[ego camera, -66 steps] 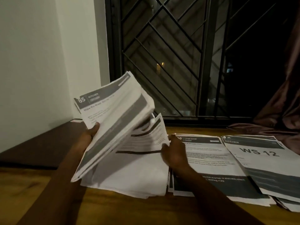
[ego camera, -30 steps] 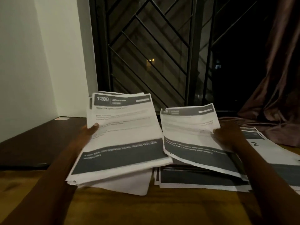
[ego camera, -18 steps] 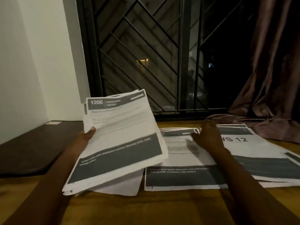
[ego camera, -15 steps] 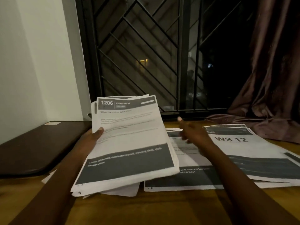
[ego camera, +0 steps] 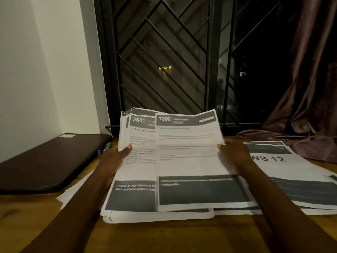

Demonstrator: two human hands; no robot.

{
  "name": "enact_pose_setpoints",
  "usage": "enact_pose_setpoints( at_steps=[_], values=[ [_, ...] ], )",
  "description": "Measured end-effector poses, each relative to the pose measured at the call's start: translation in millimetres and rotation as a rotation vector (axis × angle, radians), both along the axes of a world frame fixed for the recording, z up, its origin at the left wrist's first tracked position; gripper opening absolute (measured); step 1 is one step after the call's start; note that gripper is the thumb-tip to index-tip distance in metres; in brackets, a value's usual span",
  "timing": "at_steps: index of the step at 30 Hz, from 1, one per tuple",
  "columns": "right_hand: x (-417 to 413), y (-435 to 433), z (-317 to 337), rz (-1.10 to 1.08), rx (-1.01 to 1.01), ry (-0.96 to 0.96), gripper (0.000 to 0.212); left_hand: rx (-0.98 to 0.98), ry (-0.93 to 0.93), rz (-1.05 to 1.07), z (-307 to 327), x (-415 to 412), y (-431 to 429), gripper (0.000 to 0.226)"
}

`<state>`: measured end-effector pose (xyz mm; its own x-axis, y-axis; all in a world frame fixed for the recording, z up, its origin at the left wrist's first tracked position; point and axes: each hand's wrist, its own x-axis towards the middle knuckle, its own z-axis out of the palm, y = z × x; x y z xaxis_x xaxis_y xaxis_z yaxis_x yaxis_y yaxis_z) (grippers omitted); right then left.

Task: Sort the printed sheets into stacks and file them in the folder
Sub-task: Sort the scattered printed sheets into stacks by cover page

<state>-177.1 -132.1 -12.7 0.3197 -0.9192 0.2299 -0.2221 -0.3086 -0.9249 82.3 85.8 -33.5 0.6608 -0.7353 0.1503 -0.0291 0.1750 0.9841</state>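
Note:
My left hand (ego camera: 114, 157) grips a thick bundle of printed sheets (ego camera: 138, 179) by its left edge, thumb on the top page headed 2641. My right hand (ego camera: 235, 154) pinches the right edge of a single sheet headed 1206 (ego camera: 189, 161), held slid to the right off the bundle and above the table. Under that sheet lies a stack of sheets, only its front edge (ego camera: 237, 211) showing. To the right lies another stack topped by a page marked WS 12 (ego camera: 284, 172). A dark closed folder (ego camera: 47, 165) lies flat at the left.
The wooden table (ego camera: 164, 236) runs across the front. A white wall stands at the left, a barred window (ego camera: 164, 61) behind, and a brown curtain (ego camera: 310, 106) hangs at the right with its hem on the table. A few loose sheets (ego camera: 73, 192) lie under the bundle.
My right hand laid a sheet on the middle stack, came back and took the 1206 sheet off the bundle, drawing it right. The page headed 2641 is now uncovered.

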Motion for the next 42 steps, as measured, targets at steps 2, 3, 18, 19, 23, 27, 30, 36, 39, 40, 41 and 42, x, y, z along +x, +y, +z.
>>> enact_pose_setpoints(
  at_steps=[2,3,18,19,23,27,30,36,39,40,41,42],
  values=[
    [-15.1,-7.7,0.7,-0.133,-0.127,0.126,0.015,-0.035,0.032,0.061,3.4,9.0,3.8,0.048],
    [-20.6,-12.7,-0.7,-0.176,-0.179,0.193,0.018,-0.032,0.048,0.083,6.6,9.9,7.3,0.045],
    [-17.6,-23.5,-11.9,-0.21,-0.287,0.505,0.047,-0.145,0.104,0.146,21.9,11.4,22.4,0.02],
    [-14.8,-17.9,-8.7,-0.215,-0.346,0.393,0.047,-0.123,0.107,0.119,20.5,8.4,16.8,0.02],
    [4.2,26.1,14.2,0.242,0.136,-0.099,0.05,-0.079,0.074,0.047,10.7,1.8,-2.2,0.03],
    [22.1,39.2,13.0,0.343,0.172,-0.064,0.028,-0.079,0.022,-0.061,5.6,-11.6,-4.7,0.071],
    [23.3,32.1,8.7,0.264,0.14,-0.093,0.023,-0.054,0.132,-0.105,9.5,-30.5,-4.1,0.039],
    [2.6,9.3,7.3,-0.046,-0.086,0.057,0.014,-0.026,0.091,0.0,6.6,-17.6,-2.6,0.03],
    [-21.0,-9.1,7.5,-0.245,-0.266,0.151,0.018,-0.003,0.091,0.069,6.5,-5.5,3.6,0.034],
    [-28.0,-13.7,6.3,-0.276,-0.287,0.17,0.018,-0.003,0.113,0.091,7.3,-1.1,7.0,0.033],
    [-33.2,-16.6,5.1,-0.3,-0.294,0.195,0.019,-0.013,0.133,0.098,8.6,3.7,11.4,0.031],
    [-36.1,-18.6,3.0,-0.317,-0.302,0.216,0.019,-0.026,0.156,0.106,10.7,7.8,17.0,0.027]
  ],
)
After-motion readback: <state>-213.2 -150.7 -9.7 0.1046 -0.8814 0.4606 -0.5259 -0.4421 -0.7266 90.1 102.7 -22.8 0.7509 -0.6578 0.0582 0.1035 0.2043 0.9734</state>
